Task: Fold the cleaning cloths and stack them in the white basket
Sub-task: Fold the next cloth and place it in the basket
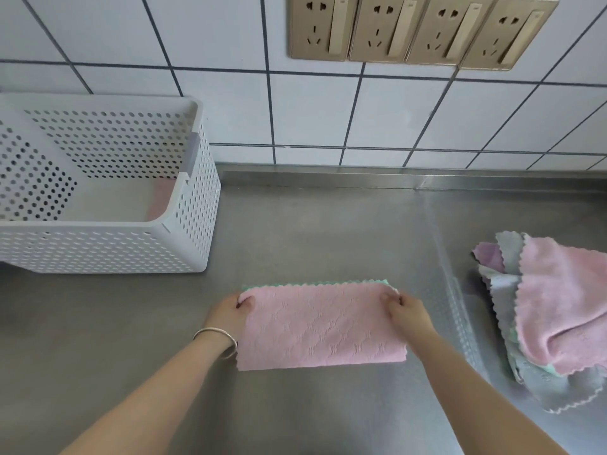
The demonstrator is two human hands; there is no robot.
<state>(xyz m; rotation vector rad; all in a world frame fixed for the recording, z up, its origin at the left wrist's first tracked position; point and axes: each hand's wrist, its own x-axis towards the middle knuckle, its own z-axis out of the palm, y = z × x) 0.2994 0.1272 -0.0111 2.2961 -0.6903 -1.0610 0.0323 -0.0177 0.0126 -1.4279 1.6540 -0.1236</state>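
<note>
A pink cloth [320, 326] with a green underside lies folded in half on the steel counter, its scalloped edges lined up at the far side. My left hand [230, 311] pinches its far left corner, and my right hand [405, 310] pinches its far right corner. The white perforated basket [193, 224] stands at the back left; something pink [161, 198] shows on its floor near the right wall. A loose heap of cloths [551, 310], pink, grey and purple, lies at the right edge.
The steel counter [328, 231] runs back to a raised lip under a white tiled wall. A row of gold wall sockets [417, 27] sits high on the wall. I wear a silver bangle [218, 339] on my left wrist.
</note>
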